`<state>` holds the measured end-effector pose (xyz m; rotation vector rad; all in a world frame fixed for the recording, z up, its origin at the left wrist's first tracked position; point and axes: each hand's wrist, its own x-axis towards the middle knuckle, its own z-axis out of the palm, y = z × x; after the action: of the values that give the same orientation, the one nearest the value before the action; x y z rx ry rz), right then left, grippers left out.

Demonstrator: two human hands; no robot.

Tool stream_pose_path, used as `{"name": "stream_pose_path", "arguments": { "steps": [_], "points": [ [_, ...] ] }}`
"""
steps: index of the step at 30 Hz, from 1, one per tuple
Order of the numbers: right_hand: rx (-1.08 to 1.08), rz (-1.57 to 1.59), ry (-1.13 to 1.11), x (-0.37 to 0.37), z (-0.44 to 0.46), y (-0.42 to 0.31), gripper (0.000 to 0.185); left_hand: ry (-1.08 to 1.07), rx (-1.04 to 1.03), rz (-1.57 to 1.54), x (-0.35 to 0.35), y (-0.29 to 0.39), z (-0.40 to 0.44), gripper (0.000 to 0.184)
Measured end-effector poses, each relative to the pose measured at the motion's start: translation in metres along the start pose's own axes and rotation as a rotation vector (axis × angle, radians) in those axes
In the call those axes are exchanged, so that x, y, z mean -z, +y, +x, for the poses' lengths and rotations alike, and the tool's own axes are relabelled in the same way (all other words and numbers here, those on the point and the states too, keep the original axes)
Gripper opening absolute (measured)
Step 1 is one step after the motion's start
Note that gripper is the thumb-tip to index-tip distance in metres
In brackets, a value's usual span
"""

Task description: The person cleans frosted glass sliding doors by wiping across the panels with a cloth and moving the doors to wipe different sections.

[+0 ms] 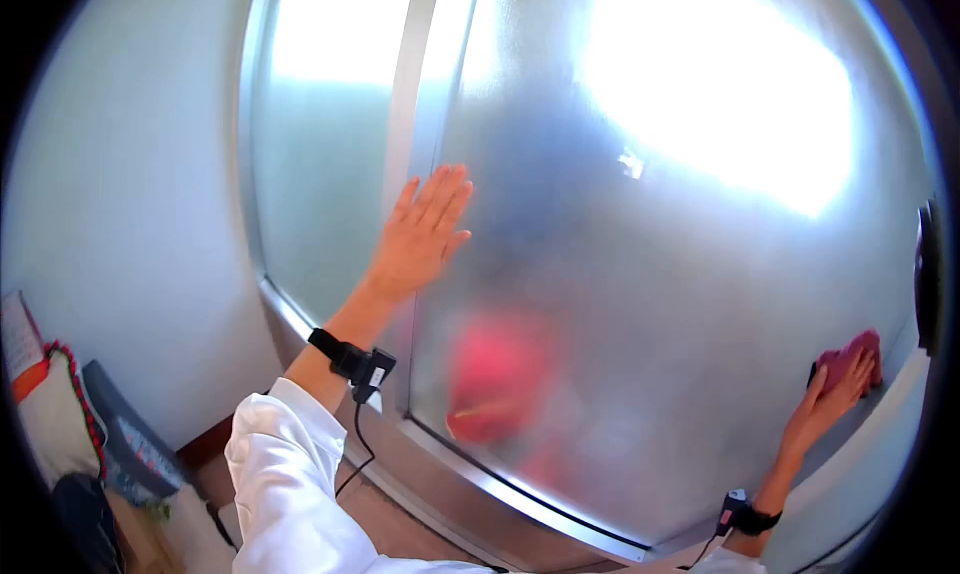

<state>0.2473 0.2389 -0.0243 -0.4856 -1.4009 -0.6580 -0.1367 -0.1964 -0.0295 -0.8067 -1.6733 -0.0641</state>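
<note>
A large frosted glass panel (620,374) in a metal frame fills most of the head view. My left hand (425,229) is raised flat against or just before the frame upright (405,124), fingers stretched out and holding nothing. At the lower right, my right hand (835,394) has its fingers over a dark pink cloth (850,362), pressed to the glass near its right edge. Part of the cloth is hidden under the fingers. Each wrist wears a black strap with a small device and a cable.
Blurred red shapes (500,374) show through the glass. A narrower frosted pane (325,164) and a pale wall (130,194) are on the left. Bags and fabric items (60,414) stand at the lower left. A dark object (928,274) is at the right edge.
</note>
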Motion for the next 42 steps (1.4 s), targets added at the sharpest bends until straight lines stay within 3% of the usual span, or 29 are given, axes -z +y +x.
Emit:
{"name": "stream_pose_path", "arguments": {
  "steps": [6,7,9,11,16,19,21,23,25,27,31,37,39,42],
  "points": [
    [0.107,0.099,0.116,-0.043,0.11,-0.051,0.058,-0.019,-0.098,-0.063,-0.018,-0.034,0.019,0.071],
    [0.099,0.065,0.122,-0.01,0.106,-0.062,0.058,-0.023,-0.118,-0.135,-0.005,-0.019,-0.002,0.073],
    [0.114,-0.06,0.16,-0.025,0.146,-0.087,0.058,0.019,-0.151,-0.142,-0.007,-0.016,-0.005,0.074],
    [0.13,0.025,0.193,-0.056,0.192,-0.133,0.058,0.043,-0.167,-0.135,-0.023,-0.017,-0.007,0.075],
    [0.191,-0.136,0.312,-0.102,0.293,-0.275,0.062,0.072,-0.168,-0.152,-0.026,-0.024,-0.011,0.075],
    [0.352,0.022,0.331,-0.127,0.314,-0.364,0.06,0.079,-0.159,-0.176,-0.027,-0.027,-0.015,0.075],
    [0.486,0.013,0.218,-0.112,0.308,-0.426,0.059,0.088,-0.146,-0.216,-0.026,-0.029,-0.016,0.076],
    [0.479,-0.04,0.273,-0.11,0.295,-0.461,0.06,0.099,-0.145,-0.256,-0.023,-0.029,-0.014,0.076],
    [0.597,0.296,0.102,-0.096,0.311,-0.439,0.065,0.061,-0.108,-0.24,-0.02,-0.027,-0.011,0.076],
    [0.667,0.305,0.16,-0.091,0.334,-0.402,0.06,0.049,-0.107,-0.249,-0.013,-0.027,-0.002,0.075],
    [0.43,0.114,0.255,-0.091,0.388,-0.284,0.049,0.01,-0.074,-0.246,-0.007,-0.029,-0.002,0.073],
    [0.164,-0.037,0.261,-0.086,0.416,-0.019,0.062,0.023,-0.062,-0.169,-0.005,-0.03,-0.003,0.067],
    [0.168,0.041,0.248,-0.075,0.406,0.029,0.067,0.012,-0.055,-0.145,-0.002,-0.026,0.0,0.066],
    [-0.04,0.041,0.139,-0.08,0.393,0.095,0.069,-0.036,-0.051,-0.133,-0.004,-0.026,0.003,0.065]
  ]
}}
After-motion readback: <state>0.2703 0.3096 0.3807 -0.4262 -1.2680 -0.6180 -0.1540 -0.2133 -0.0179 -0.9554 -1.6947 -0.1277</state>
